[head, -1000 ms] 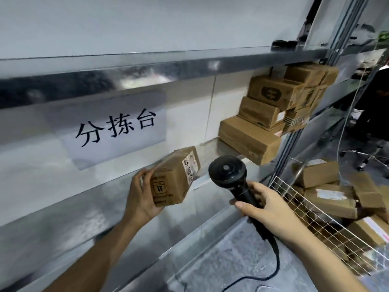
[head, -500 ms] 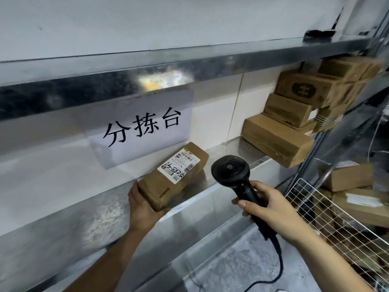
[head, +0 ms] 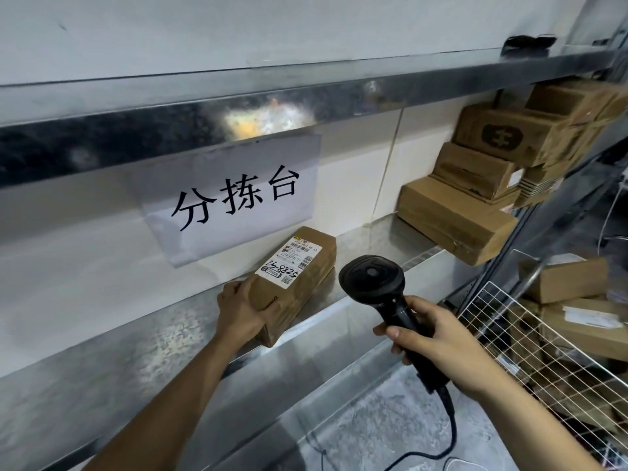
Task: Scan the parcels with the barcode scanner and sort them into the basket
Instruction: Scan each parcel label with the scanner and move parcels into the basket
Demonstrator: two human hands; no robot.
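Scanning step in hand: parcel laid label-up, scanner beside it

- Parcel (head: 295, 283): brown carton lying on the metal shelf (head: 119, 362), long side running away from the viewer, near corner at the shelf's front lip. White label (head: 290, 265) faces up, with barcode and handwritten digits showing.
- Left hand (head: 239, 309): clamped on the parcel's near end, fingers wrapped round the left edge, steadying it on the shelf.
- Barcode scanner (head: 377, 287): black, corded, head just right of the parcel and apart from it. Its reading window faces away from the camera, so I cannot tell whether it is aimed at the label.
- Right hand (head: 438, 348): closed round the scanner's handle. The trigger finger is hidden.
- Basket (head: 530, 348): wire, low at right, already holding several parcels.

Judgement: the scan of this parcel is not yet confirmed and sorting is still to come. The next move probably calls for tipping the scanner head left over the label, then carrying the parcel rightward.

Edges and room:
- Upper shelf (head: 306, 93) and hanging paper sign (head: 234, 202) close off the space above the parcel, so lift is limited.
- Stack of cartons (head: 475, 198) sits further right on the shelf, with bare metal between it and the parcel.
- Upright post (head: 543, 212) and the basket's raised wire rim stand on the way across.
- Scanner cable (head: 448, 433) trails low and could snag.
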